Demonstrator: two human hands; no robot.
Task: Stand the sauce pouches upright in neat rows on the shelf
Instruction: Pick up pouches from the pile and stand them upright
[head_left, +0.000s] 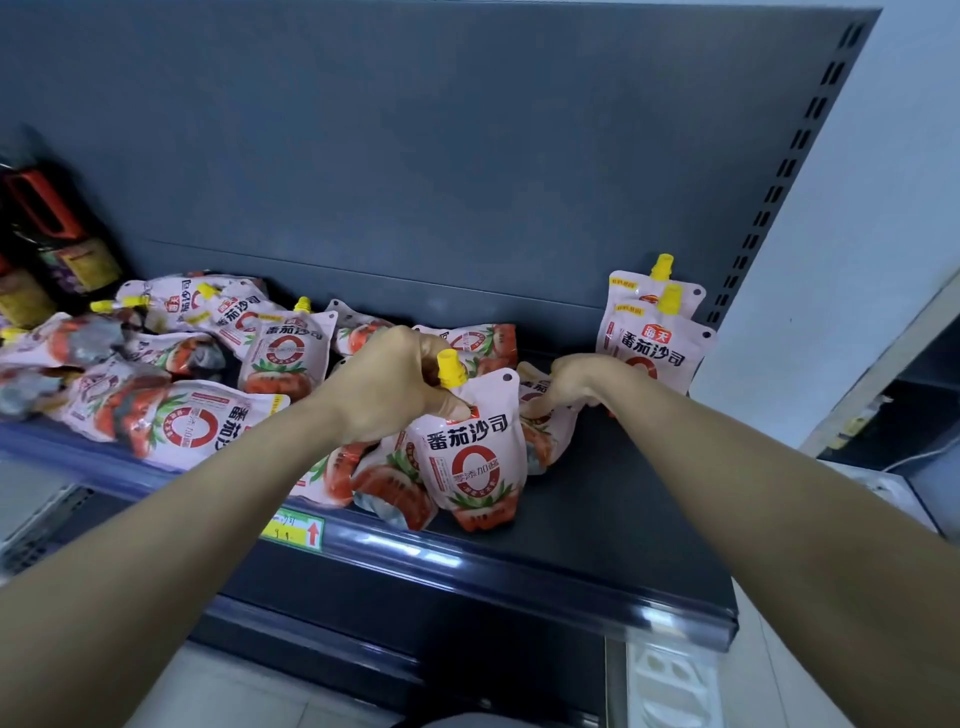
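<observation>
Pink tomato sauce pouches with yellow caps lie in a jumbled heap across the left and middle of the dark shelf. My left hand grips the top of one pouch by its yellow spout, holding it upright near the shelf's front. My right hand is closed on the top of another pouch just right of it, which is partly hidden. Two pouches stand upright, one behind the other, at the shelf's far right against the back panel.
Dark sauce bottles stand at the far left. A yellow price tag is clipped to the shelf's front rail. The slotted upright bounds the shelf on the right, with a white wall beyond. Bare shelf lies between my hands and the upright.
</observation>
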